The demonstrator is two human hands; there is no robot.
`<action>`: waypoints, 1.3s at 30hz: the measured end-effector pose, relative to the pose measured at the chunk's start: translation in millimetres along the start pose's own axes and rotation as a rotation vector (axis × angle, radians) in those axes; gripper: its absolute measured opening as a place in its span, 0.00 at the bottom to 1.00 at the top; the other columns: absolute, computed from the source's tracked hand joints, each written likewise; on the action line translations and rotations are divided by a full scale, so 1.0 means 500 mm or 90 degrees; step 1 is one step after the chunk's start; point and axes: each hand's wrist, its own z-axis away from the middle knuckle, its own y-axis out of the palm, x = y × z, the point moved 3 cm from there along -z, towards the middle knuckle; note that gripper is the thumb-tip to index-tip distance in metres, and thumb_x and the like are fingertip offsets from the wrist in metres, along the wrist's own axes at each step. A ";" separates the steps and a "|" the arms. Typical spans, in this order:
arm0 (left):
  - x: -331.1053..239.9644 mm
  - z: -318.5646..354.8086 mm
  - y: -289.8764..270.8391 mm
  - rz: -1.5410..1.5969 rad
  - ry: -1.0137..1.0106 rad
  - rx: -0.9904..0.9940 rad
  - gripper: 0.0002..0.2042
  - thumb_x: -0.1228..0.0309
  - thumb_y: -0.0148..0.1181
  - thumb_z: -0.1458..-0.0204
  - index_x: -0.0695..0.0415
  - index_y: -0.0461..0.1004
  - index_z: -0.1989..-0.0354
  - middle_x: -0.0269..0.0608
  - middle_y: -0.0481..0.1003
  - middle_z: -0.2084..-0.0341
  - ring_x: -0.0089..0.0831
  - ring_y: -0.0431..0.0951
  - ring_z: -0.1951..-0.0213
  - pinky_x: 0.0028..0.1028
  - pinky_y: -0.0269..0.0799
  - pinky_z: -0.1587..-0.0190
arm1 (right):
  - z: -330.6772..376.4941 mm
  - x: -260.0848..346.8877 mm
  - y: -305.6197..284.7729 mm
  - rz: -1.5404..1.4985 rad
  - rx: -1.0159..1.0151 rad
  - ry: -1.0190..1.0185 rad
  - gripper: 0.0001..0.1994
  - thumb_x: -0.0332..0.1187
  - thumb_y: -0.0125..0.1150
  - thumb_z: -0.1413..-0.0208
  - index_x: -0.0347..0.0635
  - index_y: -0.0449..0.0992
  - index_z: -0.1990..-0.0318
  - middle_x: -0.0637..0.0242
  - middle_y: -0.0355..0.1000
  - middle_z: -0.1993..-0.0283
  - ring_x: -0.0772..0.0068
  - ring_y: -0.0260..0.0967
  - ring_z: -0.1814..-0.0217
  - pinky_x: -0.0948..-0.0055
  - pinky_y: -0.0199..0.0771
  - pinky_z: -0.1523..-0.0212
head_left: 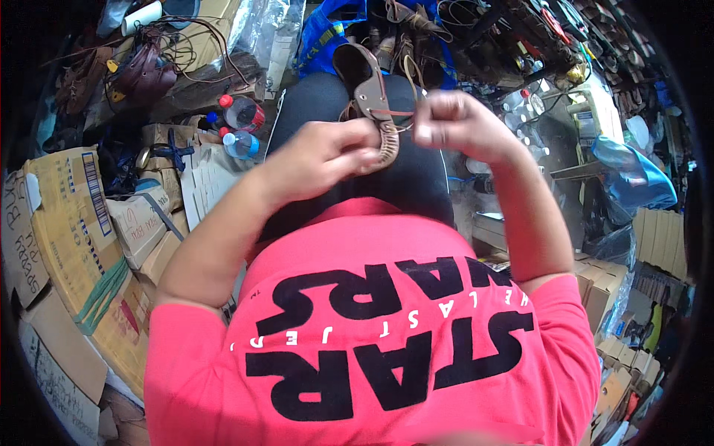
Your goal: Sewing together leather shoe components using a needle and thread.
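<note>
A brown leather shoe upper (pixel 372 93) lies over my lap, its rounded heel end pointing away from me. A row of pale coiled lacing (pixel 389 141) runs along its nearer, curved edge. My left hand (pixel 331 152) grips that nearer end, thumb and fingers closed on it from the left. To the right of the upper, my right hand (pixel 457 126) is curled with its fingers pinched and slightly blurred. A thin tan lace (pixel 411 74) loops from the upper up to this hand. Its exact hold on the lace is partly hidden by the fingers.
Plastic bottles with red and blue caps (pixel 242 115) stand left of my knees. A blue bag (pixel 327 30) with more shoe uppers lies ahead. Cardboard boxes (pixel 74 208) crowd the left side. More bottles (pixel 520 108) and a blue plastic bag (pixel 636 175) are at right.
</note>
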 end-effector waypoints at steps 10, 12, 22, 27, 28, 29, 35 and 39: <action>0.064 0.103 -0.170 -0.522 -0.191 -0.341 0.14 0.68 0.66 0.56 0.58 0.79 0.60 0.47 0.77 0.63 0.40 0.78 0.60 0.35 0.71 0.54 | 0.178 -0.134 -0.125 0.432 -0.273 0.219 0.08 0.26 0.62 0.51 0.41 0.80 0.61 0.61 0.76 0.64 0.68 0.75 0.62 0.71 0.73 0.60; 0.056 0.007 -0.092 -0.417 0.010 -0.277 0.17 0.66 0.67 0.57 0.58 0.77 0.57 0.46 0.77 0.61 0.42 0.77 0.57 0.34 0.71 0.53 | 0.071 -0.086 -0.055 0.298 -0.222 0.090 0.07 0.20 0.60 0.49 0.38 0.80 0.62 0.67 0.73 0.63 0.78 0.71 0.61 0.77 0.72 0.57; 0.093 -0.166 -0.035 -0.229 -0.110 -0.044 0.22 0.71 0.75 0.64 0.58 0.75 0.59 0.39 0.79 0.67 0.27 0.78 0.61 0.28 0.72 0.56 | -0.018 -0.093 -0.056 0.381 -0.171 0.048 0.08 0.22 0.65 0.52 0.44 0.81 0.64 0.71 0.69 0.68 0.75 0.68 0.64 0.77 0.69 0.60; 0.114 -0.171 -0.023 -0.082 -0.144 0.022 0.15 0.70 0.73 0.62 0.58 0.80 0.64 0.35 0.79 0.70 0.22 0.77 0.64 0.25 0.71 0.57 | -0.018 -0.108 -0.042 0.322 -0.156 -0.008 0.09 0.20 0.66 0.54 0.44 0.81 0.65 0.71 0.68 0.69 0.75 0.68 0.64 0.77 0.70 0.60; 0.123 -0.171 -0.019 -0.007 -0.156 0.021 0.15 0.68 0.73 0.61 0.56 0.82 0.63 0.34 0.80 0.71 0.23 0.78 0.64 0.25 0.71 0.57 | -0.017 -0.109 -0.038 0.283 -0.157 -0.001 0.09 0.20 0.66 0.54 0.44 0.81 0.64 0.71 0.68 0.68 0.75 0.68 0.64 0.77 0.70 0.60; 0.128 -0.170 -0.018 -0.006 -0.157 0.020 0.15 0.68 0.73 0.61 0.56 0.82 0.63 0.34 0.80 0.71 0.23 0.78 0.64 0.25 0.71 0.57 | -0.015 -0.111 -0.037 0.282 -0.156 0.000 0.09 0.20 0.66 0.54 0.44 0.81 0.64 0.71 0.68 0.68 0.75 0.68 0.64 0.77 0.70 0.60; 0.118 -0.168 -0.020 0.019 -0.073 0.085 0.13 0.73 0.68 0.56 0.57 0.81 0.59 0.36 0.79 0.67 0.25 0.78 0.62 0.26 0.72 0.55 | 0.011 -0.112 -0.018 0.380 -0.211 -0.085 0.09 0.25 0.68 0.55 0.48 0.83 0.64 0.68 0.72 0.69 0.70 0.72 0.65 0.72 0.73 0.63; 0.106 -0.167 -0.018 -0.080 -0.065 0.151 0.12 0.75 0.63 0.52 0.57 0.79 0.57 0.35 0.71 0.66 0.28 0.73 0.58 0.27 0.68 0.50 | 0.026 -0.106 -0.005 0.384 -0.241 -0.106 0.11 0.25 0.67 0.54 0.51 0.83 0.62 0.67 0.72 0.68 0.69 0.73 0.65 0.72 0.74 0.64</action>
